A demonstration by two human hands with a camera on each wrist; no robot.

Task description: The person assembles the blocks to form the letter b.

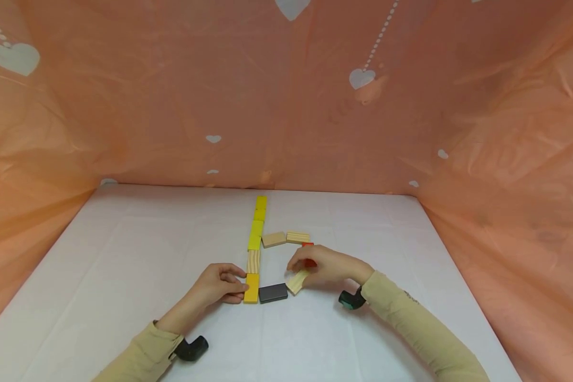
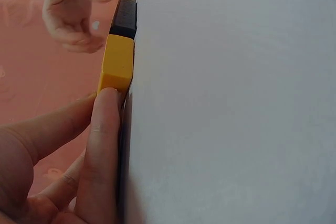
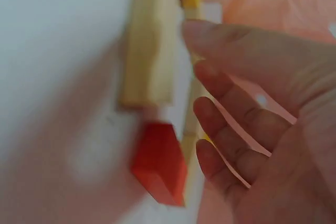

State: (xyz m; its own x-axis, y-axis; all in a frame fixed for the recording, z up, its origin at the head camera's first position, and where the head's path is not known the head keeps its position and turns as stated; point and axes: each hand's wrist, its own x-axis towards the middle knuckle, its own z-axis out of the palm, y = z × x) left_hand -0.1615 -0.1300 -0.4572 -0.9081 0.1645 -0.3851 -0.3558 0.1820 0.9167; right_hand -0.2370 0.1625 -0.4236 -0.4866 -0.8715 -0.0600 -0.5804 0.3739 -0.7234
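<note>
My left hand (image 1: 218,285) rests at the left side of an orange-yellow wooden block (image 1: 251,289), its fingertips right at the block's side. In the left wrist view the fingers are fairly straight against that block (image 2: 118,59). A dark grey block (image 1: 273,293) lies to its right, followed by a slanted pale wooden block (image 1: 295,283). Over that pale block and a red block (image 1: 307,244) is my right hand (image 1: 333,263), partly covering the red one. The right wrist view shows its loosely bent fingers apart from the pale block (image 3: 149,45), with nothing held.
Yellow blocks (image 1: 256,233) and a grained wooden block (image 1: 253,261) continue the column away from me. Two wooden blocks (image 1: 274,240) extend rightward from it, forming a loop with the others. A white cloth (image 1: 148,254) covers the table; orange sheeting (image 1: 286,106) surrounds it.
</note>
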